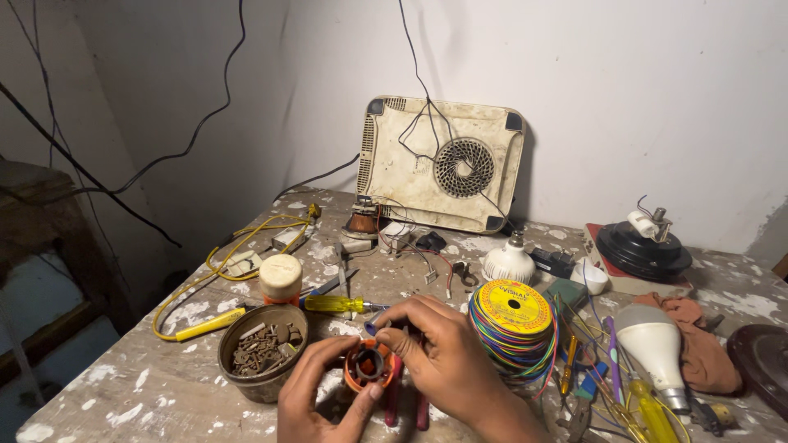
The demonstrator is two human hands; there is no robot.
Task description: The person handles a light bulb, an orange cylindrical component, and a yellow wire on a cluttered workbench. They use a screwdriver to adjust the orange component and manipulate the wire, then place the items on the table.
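My left hand [316, 394] cups a small round orange part [367, 366] with a dark ring-shaped core, holding it from the left and below near the table's front edge. My right hand [439, 349] comes over it from the right, fingertips pinched at the part's top edge on something small and bluish. Red-handled pliers [394, 398] lie on the table just under both hands. A spool of multicoloured wire with a yellow label [515, 328] stands right beside my right hand.
A round tin of rusty screws [263, 351] and a cream-lidded jar [281, 279] sit left. A yellow screwdriver [336, 304], white bulbs [657, 344], a brown cloth [698, 344] and tools crowd the paint-spattered table [148, 385]. A cooktop's underside [443, 164] leans on the wall.
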